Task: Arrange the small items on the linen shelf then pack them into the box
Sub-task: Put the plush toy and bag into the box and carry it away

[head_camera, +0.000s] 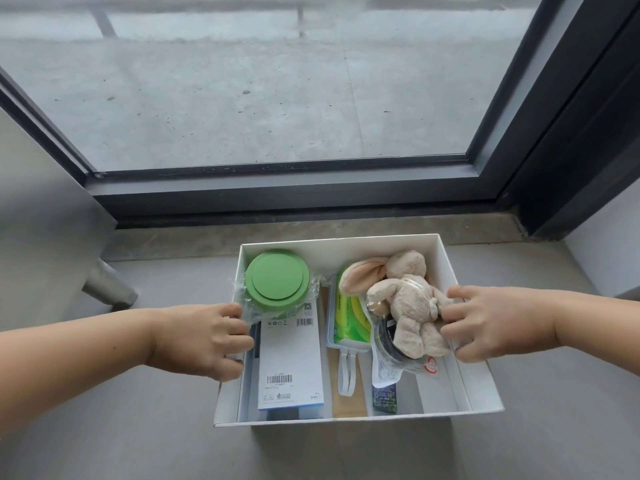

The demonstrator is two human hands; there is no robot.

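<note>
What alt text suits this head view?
A person's left hand and right hand hold the side walls of an open white box on a grey floor by a window; inside are a green-lidded container, plush rabbit and white carton.

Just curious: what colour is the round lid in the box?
The round lid is green; head view.

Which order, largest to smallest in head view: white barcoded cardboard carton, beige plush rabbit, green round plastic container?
1. white barcoded cardboard carton and beige plush rabbit: look alike, unranked.
2. green round plastic container.
</note>
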